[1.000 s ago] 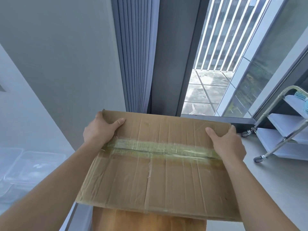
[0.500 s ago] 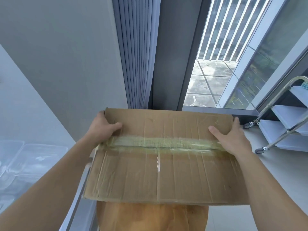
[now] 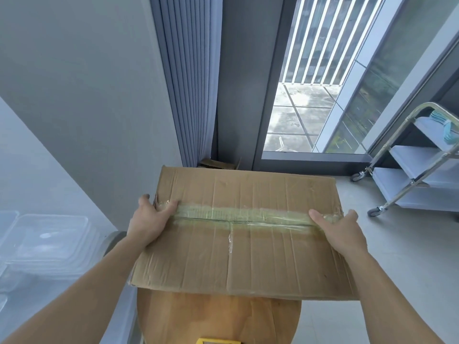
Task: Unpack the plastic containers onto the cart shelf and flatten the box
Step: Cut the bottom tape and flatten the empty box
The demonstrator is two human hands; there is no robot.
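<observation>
Both hands on the cardboard box (image 3: pixel 238 234), one at each end of the taped seam (image 3: pixel 236 214).

Left hand (image 3: pixel 146 222): clamped on the box's left edge. Thumb lies on the top face, tip on the end of the tape. One fingertip shows at the edge; the other fingers wrap round it, out of my sight.

Right hand (image 3: pixel 340 232): clamped on the right edge in the same way. Thumb flat on the top face, pointing inward along the tape; fingers curl over the edge where the tape wraps round.

Box: broad taped face turned up toward me, held level in front of my chest, far edge toward the curtain (image 3: pixel 188 83). Face is creased, with a short strip of tape crossing the seam at the middle. Near edge overhangs a round wooden top (image 3: pixel 218 316); cannot tell if the box touches it. Depth of the box is hidden from this angle.

Clear plastic containers (image 3: pixel 42 239): stacked low at my left, well apart from the box, blurred.

Cart (image 3: pixel 409 180): metal frame on castors, pale shelves, far right by the glass door. Something teal on its top shelf.

Another piece of cardboard (image 3: pixel 218 163) lies on the floor at the foot of the curtain, just beyond the box's far edge.
</observation>
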